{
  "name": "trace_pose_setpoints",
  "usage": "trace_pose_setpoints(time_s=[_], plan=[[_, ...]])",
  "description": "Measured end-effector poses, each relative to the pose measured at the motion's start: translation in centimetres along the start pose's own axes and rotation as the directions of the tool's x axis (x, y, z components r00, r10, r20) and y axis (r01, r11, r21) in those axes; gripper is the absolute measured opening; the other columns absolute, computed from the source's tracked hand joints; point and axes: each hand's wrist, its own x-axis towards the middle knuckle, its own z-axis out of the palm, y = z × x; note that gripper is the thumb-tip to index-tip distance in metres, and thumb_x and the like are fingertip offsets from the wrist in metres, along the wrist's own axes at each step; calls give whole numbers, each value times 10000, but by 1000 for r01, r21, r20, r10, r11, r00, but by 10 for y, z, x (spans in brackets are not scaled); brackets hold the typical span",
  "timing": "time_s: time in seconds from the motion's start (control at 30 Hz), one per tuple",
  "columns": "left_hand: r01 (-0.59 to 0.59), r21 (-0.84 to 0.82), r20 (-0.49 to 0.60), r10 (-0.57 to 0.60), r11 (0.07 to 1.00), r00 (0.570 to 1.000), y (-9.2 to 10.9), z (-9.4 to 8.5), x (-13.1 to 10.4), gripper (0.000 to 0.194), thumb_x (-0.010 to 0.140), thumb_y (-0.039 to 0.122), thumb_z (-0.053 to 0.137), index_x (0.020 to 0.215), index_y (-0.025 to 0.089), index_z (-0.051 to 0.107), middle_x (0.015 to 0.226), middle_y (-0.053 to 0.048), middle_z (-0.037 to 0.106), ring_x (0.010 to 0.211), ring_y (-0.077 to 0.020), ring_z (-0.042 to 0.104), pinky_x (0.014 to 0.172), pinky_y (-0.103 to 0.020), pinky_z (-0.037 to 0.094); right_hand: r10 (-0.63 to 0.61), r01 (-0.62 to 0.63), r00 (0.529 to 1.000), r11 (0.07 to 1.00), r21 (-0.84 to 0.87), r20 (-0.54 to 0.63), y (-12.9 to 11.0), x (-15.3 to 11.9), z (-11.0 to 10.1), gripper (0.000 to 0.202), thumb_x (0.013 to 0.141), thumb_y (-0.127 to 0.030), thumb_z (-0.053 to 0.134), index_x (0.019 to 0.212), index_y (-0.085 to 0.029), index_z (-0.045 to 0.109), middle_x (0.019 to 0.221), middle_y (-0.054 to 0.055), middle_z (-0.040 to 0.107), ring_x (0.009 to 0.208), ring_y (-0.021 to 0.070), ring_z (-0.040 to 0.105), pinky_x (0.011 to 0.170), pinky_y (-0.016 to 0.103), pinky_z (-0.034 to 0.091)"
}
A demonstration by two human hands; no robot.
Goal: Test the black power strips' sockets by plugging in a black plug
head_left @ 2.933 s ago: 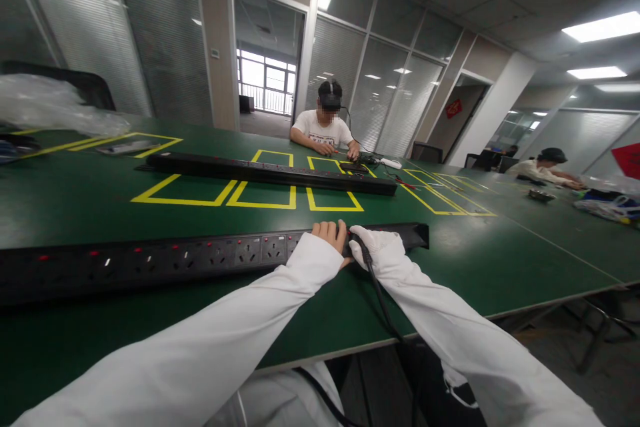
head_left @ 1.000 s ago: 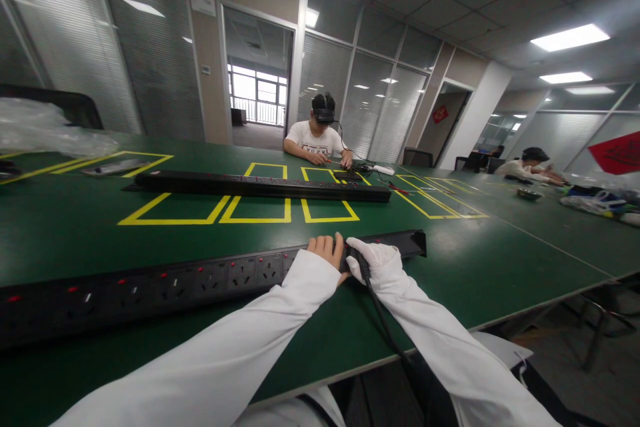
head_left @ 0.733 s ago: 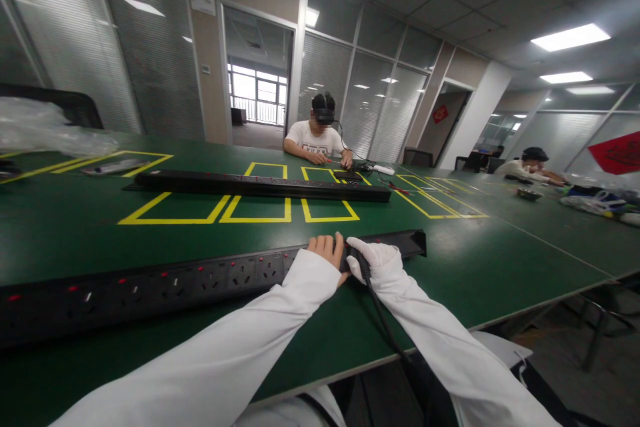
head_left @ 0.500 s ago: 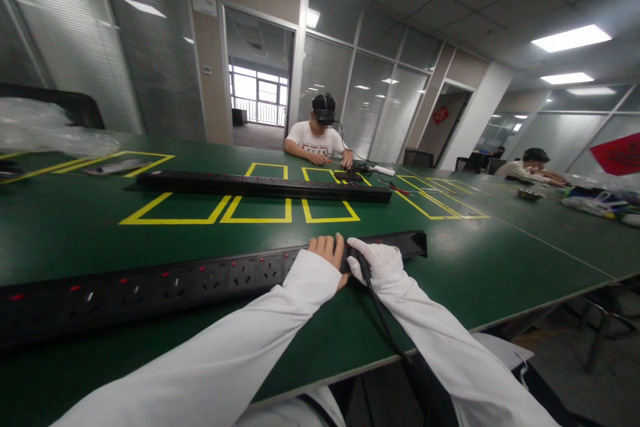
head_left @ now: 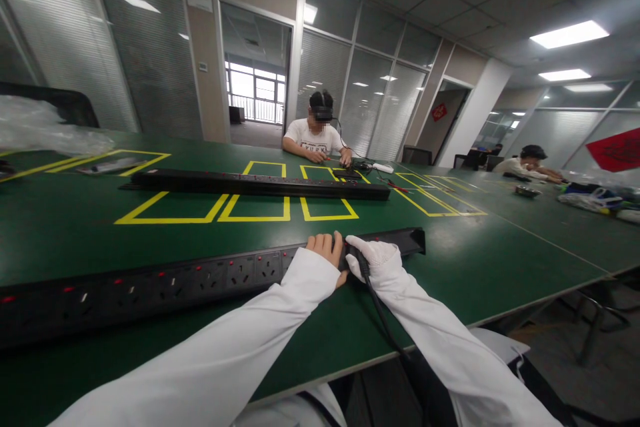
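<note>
A long black power strip with red lights or switches and a row of sockets lies across the near part of the green table. Bare-fingered, my left hand rests over the strip right of its middle, its fingers wrapped over the far edge. Close beside it, my right hand, in a white glove, grips a black plug whose cable runs down over the table's near edge. The plug is at the strip's face, largely hidden by the glove.
A second black strip lies farther back across yellow tape outlines on the green table. Clear plastic wrap is at the far left. One person sits opposite, working with small items; another person is at the right.
The view has shifted very slightly. Both hands keep their places on the strip and the plug.
</note>
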Motion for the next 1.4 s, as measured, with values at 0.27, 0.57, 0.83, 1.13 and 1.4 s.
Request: trace_pose_setpoints(time_s=[0.27,0.57,0.83,1.13,1.4], plan=[[6,-10,-6,-6,1000,1000,0,4,1,706,679,460,470,1232,43,330,1004,-193,471,879,-301,421,758,-419,296,25,-25,1000,1000,-2,5,-1,0,1,364,751,-416,462,1070,-263,549,680,-23,614,574,111,529,565,245,268],[26,2,5,-26,1000,1000,1,3,2,724,668,472,485,1231,41,337,1003,-188,475,876,-304,424,768,-424,294,19,-18,999,1000,-16,39,0,0,1,374,761,-426,448,1089,-268,534,712,-28,624,593,115,538,565,256,255],[17,-37,4,-17,999,1000,0,-1,1,709,673,463,482,1225,41,342,1005,-192,479,880,-301,427,764,-424,302,24,-23,999,999,-25,27,-1,0,0,371,757,-427,448,1081,-274,540,699,-31,621,585,114,533,562,257,252],[14,-39,-4,-14,999,1000,0,3,2,711,676,468,496,1230,54,328,1009,-197,477,884,-299,424,765,-430,291,83,-83,996,997,9,21,-5,1,3,356,743,-414,449,1042,-260,566,712,-12,626,600,117,535,582,248,275],[9,-33,-6,-9,999,1000,0,2,2,704,677,460,502,1226,53,333,989,-191,482,869,-293,430,756,-419,295,90,-90,996,996,17,19,-6,2,0,354,731,-421,461,1026,-261,570,739,-12,635,622,132,545,594,253,283]])
